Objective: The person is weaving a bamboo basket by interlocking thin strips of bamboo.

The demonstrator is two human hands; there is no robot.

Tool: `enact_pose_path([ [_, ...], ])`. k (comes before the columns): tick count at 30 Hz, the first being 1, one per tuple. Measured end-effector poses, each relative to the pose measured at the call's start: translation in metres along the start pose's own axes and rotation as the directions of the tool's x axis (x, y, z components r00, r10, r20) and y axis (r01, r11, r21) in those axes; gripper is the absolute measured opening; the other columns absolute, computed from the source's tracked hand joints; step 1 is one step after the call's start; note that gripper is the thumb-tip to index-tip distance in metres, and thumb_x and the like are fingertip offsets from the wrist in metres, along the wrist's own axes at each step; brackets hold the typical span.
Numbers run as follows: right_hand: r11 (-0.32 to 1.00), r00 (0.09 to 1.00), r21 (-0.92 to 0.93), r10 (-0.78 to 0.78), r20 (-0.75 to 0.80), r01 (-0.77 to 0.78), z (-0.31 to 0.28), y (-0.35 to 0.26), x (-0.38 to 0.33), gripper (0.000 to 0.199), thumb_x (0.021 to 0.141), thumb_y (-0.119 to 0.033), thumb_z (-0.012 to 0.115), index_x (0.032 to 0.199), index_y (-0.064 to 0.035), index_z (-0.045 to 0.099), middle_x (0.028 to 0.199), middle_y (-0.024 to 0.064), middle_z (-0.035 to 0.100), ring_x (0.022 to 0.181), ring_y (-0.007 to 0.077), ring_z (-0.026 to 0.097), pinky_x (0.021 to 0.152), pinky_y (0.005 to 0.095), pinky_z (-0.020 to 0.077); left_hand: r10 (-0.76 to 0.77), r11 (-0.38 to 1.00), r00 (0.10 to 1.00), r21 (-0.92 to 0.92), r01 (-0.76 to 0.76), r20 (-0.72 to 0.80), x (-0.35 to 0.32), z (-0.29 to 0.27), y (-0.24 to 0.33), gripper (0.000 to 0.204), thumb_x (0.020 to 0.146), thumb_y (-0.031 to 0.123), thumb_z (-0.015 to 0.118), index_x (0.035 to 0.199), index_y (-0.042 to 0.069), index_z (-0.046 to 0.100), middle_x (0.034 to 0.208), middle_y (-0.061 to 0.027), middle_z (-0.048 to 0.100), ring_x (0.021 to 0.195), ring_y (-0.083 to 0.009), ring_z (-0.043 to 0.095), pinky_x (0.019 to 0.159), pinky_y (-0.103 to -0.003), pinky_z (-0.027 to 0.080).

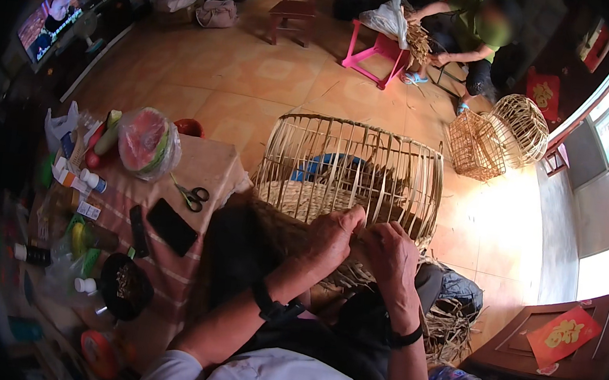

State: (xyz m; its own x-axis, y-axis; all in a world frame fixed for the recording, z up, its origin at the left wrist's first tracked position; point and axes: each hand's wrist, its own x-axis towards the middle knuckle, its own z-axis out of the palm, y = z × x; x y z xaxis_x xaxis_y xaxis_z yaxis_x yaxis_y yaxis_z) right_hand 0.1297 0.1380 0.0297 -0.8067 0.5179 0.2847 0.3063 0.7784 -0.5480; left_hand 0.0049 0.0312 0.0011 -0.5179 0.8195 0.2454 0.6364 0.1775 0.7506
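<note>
A half-woven wicker basket [351, 167] lies on my lap, its thin upright stakes forming an open cage above a band of braided straw [289, 197]. At the near side of that weave my left hand [331, 238] is closed in a pinch, thumb and fingers together. My right hand [391, 253] sits close beside it, fingers curled and pinching at the same woven edge. Straw strands seem to run between the two hands, but the fingertips mostly cover them. Loose straw ends [350, 273] hang beneath my hands. Inside the basket shows something blue [314, 166].
On the cloth-covered table [208, 159] at left lie scissors [192, 195], a black phone [172, 227], bagged fruit and bottles. A straw bundle [448, 332] rests on the floor at my right. Farther off, a person [474, 30] handles straw by a pink stool [376, 54] and finished baskets [477, 144].
</note>
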Motion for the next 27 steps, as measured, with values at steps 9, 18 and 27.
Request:
enact_pose_path([
  [9,0.999,0.998,-0.005,-0.042,0.054,0.042,-0.014,0.005,-0.012,0.017,0.088,-0.015,0.073,0.103,-0.0103,0.067,0.092,0.0113,0.061,0.079,0.0345,0.067,0.065,0.0437,0.0555,0.045,0.995,0.999,-0.088,-0.047,-0.027,-0.006,-0.008,-0.003,0.028,0.080,-0.008,0.071,0.102,0.002,0.059,0.091,-0.0174,0.067,0.086,-0.0362,0.068,0.072,-0.042,0.053],
  [18,0.972,0.976,-0.103,-0.207,0.070,0.213,-0.037,0.029,-0.022,0.017,0.081,-0.004,0.067,0.096,-0.0117,0.069,0.091,0.0076,0.059,0.079,0.0307,0.067,0.066,0.0418,0.0557,0.170,0.984,0.978,-0.074,-0.162,0.119,-0.009,-0.014,-0.005,0.015,0.087,-0.004,0.067,0.097,0.001,0.058,0.087,-0.0178,0.062,0.080,-0.0371,0.064,0.070,-0.043,0.050],
  [27,0.980,0.981,-0.053,-0.191,0.026,0.193,-0.028,0.054,-0.016,0.029,0.080,-0.009,0.072,0.107,-0.0090,0.063,0.095,0.0083,0.060,0.096,0.0315,0.056,0.084,0.0423,0.0475,0.159,0.987,0.960,-0.028,-0.157,0.231,0.002,-0.019,0.002,0.012,0.093,0.001,0.064,0.102,0.003,0.057,0.081,-0.0177,0.061,0.080,-0.0375,0.065,0.072,-0.043,0.050],
])
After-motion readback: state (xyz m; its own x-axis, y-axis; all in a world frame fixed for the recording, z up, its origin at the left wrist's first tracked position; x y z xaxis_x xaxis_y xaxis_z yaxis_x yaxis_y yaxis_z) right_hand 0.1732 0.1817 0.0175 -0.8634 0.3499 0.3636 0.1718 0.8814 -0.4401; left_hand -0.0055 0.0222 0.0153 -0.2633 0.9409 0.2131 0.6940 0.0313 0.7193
